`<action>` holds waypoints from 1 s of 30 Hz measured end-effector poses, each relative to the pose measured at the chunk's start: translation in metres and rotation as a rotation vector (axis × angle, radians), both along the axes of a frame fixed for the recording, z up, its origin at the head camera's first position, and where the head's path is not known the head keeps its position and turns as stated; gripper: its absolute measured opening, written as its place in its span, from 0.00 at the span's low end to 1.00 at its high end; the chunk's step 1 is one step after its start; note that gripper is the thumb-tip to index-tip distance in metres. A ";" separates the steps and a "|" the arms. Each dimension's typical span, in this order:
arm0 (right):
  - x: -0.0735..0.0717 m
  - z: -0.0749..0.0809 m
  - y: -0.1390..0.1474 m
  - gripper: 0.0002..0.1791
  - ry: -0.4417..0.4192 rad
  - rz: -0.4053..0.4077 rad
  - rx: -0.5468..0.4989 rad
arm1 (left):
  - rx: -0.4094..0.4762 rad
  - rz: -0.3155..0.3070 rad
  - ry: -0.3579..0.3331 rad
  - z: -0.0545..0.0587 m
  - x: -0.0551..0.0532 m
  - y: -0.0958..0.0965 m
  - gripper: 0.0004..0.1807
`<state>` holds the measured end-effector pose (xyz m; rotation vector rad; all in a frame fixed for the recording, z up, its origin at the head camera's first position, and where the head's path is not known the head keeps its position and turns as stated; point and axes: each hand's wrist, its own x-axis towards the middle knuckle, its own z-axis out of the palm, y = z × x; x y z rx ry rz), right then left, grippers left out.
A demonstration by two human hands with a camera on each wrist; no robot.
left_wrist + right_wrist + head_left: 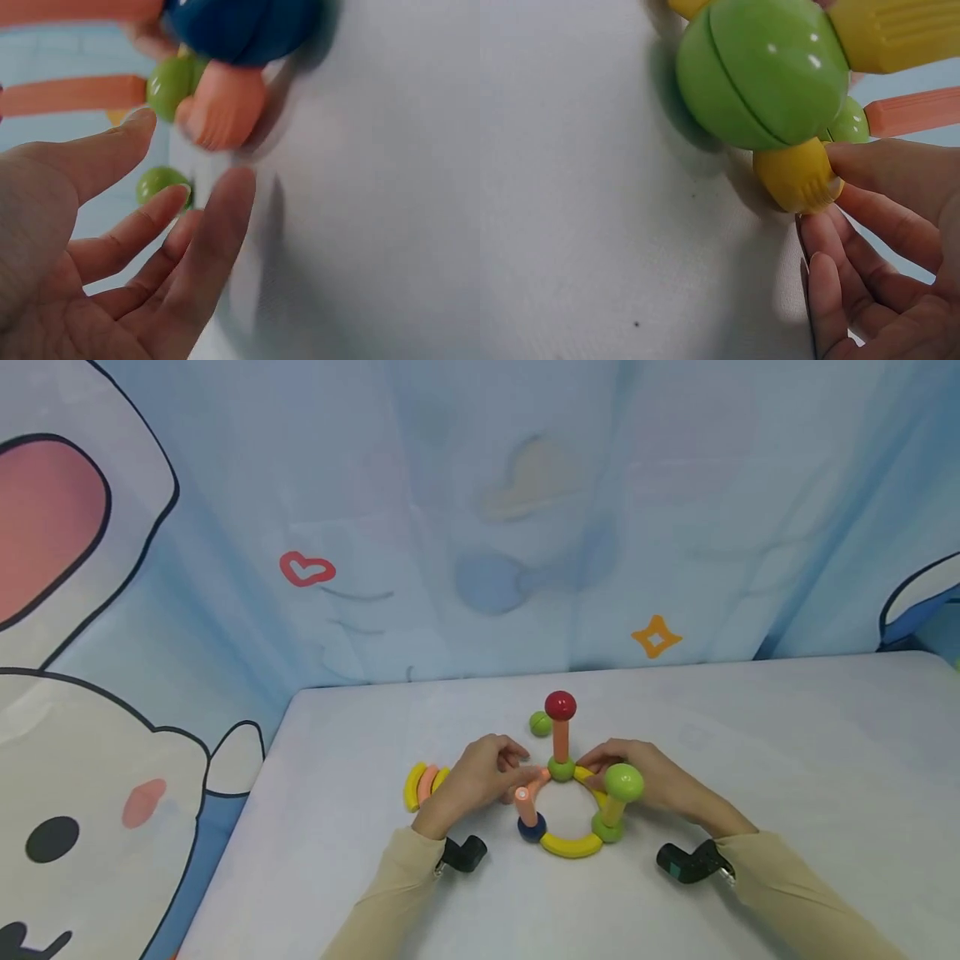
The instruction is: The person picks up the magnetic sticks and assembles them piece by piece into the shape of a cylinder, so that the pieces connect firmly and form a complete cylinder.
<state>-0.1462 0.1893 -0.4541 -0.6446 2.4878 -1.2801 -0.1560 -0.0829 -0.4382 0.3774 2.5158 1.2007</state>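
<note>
A ring of curved wooden toy pieces and ball joints lies on the table in the head view. My right hand (651, 777) pinches the yellow curved piece (791, 176) between two green ball joints (561, 769). Beside the orange curved piece (229, 105), my left hand (480, 774) has thumb and fingers apart, with nothing gripped. That piece runs between the blue ball joint (532, 829) and the far green one. Another yellow curved piece (572, 847) closes the front. Upright sticks carry a red ball (560, 705) and a green ball (624, 782); a bare orange stick (525, 808) rises from the blue joint.
Behind the ring sits a loose green ball (540, 723). Several spare yellow and orange curved pieces (414, 787) lie left of it, partly behind my left hand. A printed curtain (450, 527) hangs along the back edge of the white table (787, 760).
</note>
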 end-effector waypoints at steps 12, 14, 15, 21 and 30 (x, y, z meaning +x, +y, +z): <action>-0.001 0.003 0.002 0.15 -0.022 0.020 -0.011 | -0.122 -0.128 0.263 0.012 -0.049 0.020 0.29; -0.001 0.003 0.003 0.15 -0.019 0.021 -0.011 | -0.155 -0.175 0.260 0.011 -0.052 0.026 0.27; -0.001 0.003 0.004 0.15 -0.017 0.019 -0.010 | -0.172 -0.196 0.263 0.010 -0.052 0.028 0.25; -0.003 0.002 0.001 0.16 -0.036 0.002 -0.009 | -0.247 -0.196 0.269 0.004 -0.046 0.028 0.19; -0.005 0.000 0.007 0.15 -0.048 -0.007 0.016 | -0.234 -0.082 0.285 0.007 -0.006 -0.002 0.15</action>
